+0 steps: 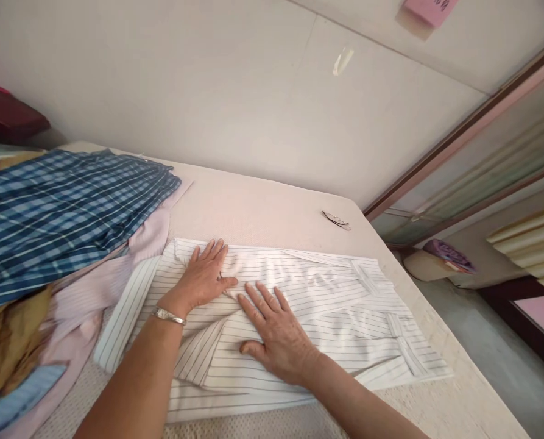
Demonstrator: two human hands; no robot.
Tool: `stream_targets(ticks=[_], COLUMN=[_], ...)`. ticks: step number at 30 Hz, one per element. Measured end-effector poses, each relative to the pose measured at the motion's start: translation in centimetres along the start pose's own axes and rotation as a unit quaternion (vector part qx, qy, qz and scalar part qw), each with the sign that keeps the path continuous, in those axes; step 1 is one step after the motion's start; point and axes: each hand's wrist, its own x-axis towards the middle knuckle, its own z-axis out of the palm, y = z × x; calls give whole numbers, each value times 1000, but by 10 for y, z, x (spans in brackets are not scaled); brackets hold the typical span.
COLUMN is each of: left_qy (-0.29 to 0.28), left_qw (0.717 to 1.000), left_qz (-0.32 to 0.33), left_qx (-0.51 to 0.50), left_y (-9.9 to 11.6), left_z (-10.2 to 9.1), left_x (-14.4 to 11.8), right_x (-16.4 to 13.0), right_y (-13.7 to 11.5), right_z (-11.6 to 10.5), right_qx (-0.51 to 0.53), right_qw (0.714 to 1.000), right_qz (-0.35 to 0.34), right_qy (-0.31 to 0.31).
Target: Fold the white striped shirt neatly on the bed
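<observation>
Both hands, left hand (204, 275) and right hand (276, 335), press flat and released on the half-folded shirt (326, 305); pile (61, 213) remains unfolded.

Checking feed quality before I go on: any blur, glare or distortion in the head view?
Head view: sharp on both hands, left hand and right hand, flat on the white pinstriped shirt; soft even light, faint shadows, no glare; wide-angle bending tilts the brown window frame and wall edges.
</observation>
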Motion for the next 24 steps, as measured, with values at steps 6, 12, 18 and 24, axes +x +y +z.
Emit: stream_targets(ticks=[6, 12, 18, 24], left_qy=[65, 215, 109, 306], left_qw=[998, 974, 992, 902], left_qz=[4, -39, 14, -24], left_qx=[-21, -67, -64, -303], left_y=[-8, -19, 5, -23], left_z=[-5, -14, 6, -32], left_x=[2, 5, 3, -1], right_x=[-16, 29, 74, 71], right_y=[1, 0, 13, 17], right_z=[-7, -26, 8, 18], right_qx=[15, 40, 8, -12], right_qw=[999, 997, 993, 993], right_qz=[6, 51, 119, 120], right_qy=[-43, 48, 6, 2])
